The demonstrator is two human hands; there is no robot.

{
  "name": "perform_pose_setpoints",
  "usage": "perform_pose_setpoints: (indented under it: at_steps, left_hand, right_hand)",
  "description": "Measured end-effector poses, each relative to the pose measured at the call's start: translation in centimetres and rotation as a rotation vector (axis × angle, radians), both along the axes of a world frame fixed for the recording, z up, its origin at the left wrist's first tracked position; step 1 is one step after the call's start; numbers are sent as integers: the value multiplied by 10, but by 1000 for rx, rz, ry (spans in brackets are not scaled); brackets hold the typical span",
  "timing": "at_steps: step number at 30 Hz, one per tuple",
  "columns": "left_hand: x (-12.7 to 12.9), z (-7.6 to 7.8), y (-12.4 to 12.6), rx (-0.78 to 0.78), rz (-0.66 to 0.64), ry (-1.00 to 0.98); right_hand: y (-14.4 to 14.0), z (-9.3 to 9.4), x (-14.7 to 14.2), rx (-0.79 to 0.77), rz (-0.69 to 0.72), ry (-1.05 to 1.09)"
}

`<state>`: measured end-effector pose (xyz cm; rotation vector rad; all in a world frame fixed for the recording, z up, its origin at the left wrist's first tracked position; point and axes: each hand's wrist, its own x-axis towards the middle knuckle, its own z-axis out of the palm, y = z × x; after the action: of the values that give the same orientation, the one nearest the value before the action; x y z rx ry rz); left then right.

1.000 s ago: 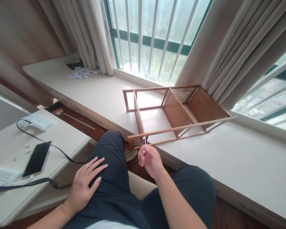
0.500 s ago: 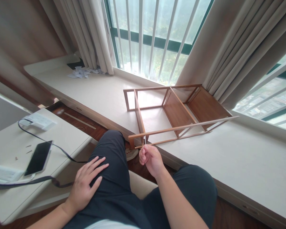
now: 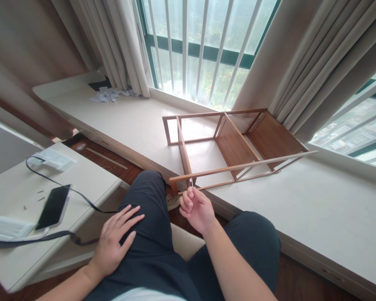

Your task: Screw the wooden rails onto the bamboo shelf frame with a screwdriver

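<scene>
While stretching white and flat beneath a barred window (image 3: pixel 194 51), the longest surface in view: a ledge (image 3: pixel 316 196). To the left, a smaller white desk (image 3: pixel 81 171). On the ledge, lying down, an open wooden frame (image 3: pixel 240 149), reddish brown, built of slim rails and a few flat panels, with the near left corner jutting past the ledge's edge beside a dark-trousered knee (image 3: pixel 150 188). By the look of it, fairly light for its size, being mostly air between bars; hard and stiff along the rails, perhaps a little slippery if varnished, possibly weak at the slender joints under twisting. For a hold, best the near rail (image 3: pixel 213 170) and far rail (image 3: pixel 207 115) together, close to mid-length for balance; less wise, the jutting corner alone.

Next in size, the hands. Left hand (image 3: pixel 120 234): fingers spread, laid flat on the thigh, holding nothing. Right hand (image 3: pixel 196 207): fingers curled in, thumb and fingertips pinching a thin pale rod (image 3: pixel 192 182) at the frame's near corner; contact between tip and wood, too fine to tell.

On the desk, a dark-screened phone (image 3: pixel 54 207). Smallest, a few brown bits (image 3: pixel 40 199) beside it.
</scene>
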<state>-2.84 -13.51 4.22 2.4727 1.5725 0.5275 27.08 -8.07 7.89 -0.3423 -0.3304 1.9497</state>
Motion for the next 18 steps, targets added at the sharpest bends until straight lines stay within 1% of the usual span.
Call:
perform_pose_setpoints:
  at_steps: [4,8,11,18]
  left_hand:
    - [-1,-2,0,4,-5,2]
    - [0,-1,0,-5,-12,-4]
    - [1,1,0,-1,-3,-6]
    - [1,1,0,1,8,-10]
  right_hand:
    - [-3,-1,0,-50,38,124]
    - [-4,-1,0,-83,31,162]
    - [-4,1,-2,-69,31,186]
    - [-4,-1,-4,-67,16,98]
